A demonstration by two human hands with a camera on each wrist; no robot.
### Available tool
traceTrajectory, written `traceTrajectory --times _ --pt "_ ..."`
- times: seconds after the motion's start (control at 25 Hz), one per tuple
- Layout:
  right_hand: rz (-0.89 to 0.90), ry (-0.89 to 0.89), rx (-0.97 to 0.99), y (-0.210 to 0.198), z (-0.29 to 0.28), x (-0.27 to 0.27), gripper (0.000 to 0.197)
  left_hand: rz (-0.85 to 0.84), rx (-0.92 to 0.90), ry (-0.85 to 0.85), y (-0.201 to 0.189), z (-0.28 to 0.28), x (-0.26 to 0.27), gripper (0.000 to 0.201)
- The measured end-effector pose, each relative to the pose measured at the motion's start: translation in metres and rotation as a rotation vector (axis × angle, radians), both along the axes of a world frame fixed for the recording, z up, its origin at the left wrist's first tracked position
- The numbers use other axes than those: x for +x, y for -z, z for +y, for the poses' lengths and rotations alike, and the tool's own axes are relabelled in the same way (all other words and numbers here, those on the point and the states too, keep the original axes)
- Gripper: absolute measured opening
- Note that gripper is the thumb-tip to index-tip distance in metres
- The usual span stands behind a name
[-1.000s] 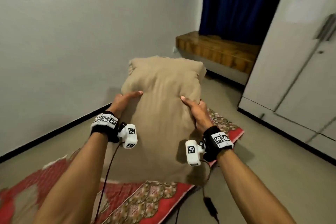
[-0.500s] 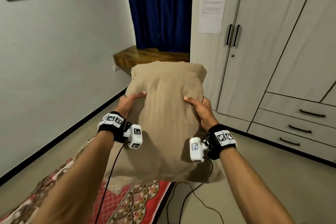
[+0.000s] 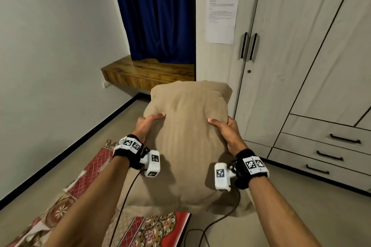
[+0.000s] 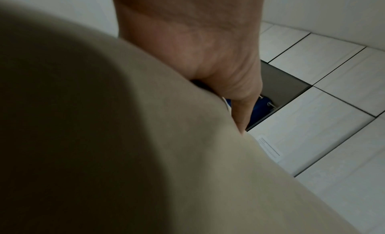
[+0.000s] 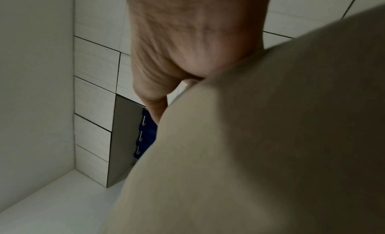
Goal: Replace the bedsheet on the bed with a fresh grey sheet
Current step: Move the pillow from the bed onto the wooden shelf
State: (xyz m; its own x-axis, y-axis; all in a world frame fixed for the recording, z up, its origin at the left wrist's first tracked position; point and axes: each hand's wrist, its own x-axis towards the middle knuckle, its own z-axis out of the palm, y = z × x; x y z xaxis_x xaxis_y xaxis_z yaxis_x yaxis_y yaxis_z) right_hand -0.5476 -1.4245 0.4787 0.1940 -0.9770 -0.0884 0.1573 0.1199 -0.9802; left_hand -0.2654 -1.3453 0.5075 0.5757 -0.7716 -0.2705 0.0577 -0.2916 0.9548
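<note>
A tan pillow [image 3: 188, 146] hangs in the air in front of me, held by its two sides. My left hand [image 3: 147, 124] grips its left side, thumb on top and fingers underneath. My right hand [image 3: 225, 132] grips its right side the same way. In the left wrist view the left hand [image 4: 208, 59] presses into the pillow [image 4: 145, 155]. In the right wrist view the right hand [image 5: 177, 56] sinks into the pillow [image 5: 270, 138]. Below lies the red patterned bedsheet [image 3: 96, 170] on a low floor bed. No grey sheet is in view.
A pale wardrobe [image 3: 301, 66] with drawers [image 3: 329, 142] stands at the right. A wooden bench [image 3: 148, 74] sits under a blue curtain [image 3: 156, 12] ahead. A white wall [image 3: 50, 66] runs along the left. Black cables [image 3: 210, 224] trail on the floor.
I have turned to the right with the pillow: the wardrobe and curtain have swung into the centre of view, and the bed has slid to the lower left. Both hands keep their hold.
</note>
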Motion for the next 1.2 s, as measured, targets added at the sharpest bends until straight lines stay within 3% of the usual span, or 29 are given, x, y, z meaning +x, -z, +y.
traceTrajectory --times 0.4,0.56,0.68,1.04,1.2 --pt "0.050 -0.098 0.063 0.031 -0.192 0.052 0.038 0.015 0.089 -0.081 0.036 -0.166 0.049 0.098" --pt "0.053 -0.217 0.052 0.053 -0.321 0.093 0.037 -0.006 0.099 -0.168 0.048 -0.263 0.074 0.085" --pt "0.052 -0.281 0.071 0.066 -0.405 0.122 0.035 -0.008 0.106 -0.270 0.053 -0.335 0.094 0.086" --pt "0.065 -0.401 0.097 0.064 -0.544 0.213 0.038 -0.013 0.168 -0.405 0.048 -0.445 0.169 0.114" --pt "0.103 -0.431 0.111 0.075 -0.592 0.260 0.045 -0.061 0.177 -0.433 0.043 -0.489 0.202 0.092"
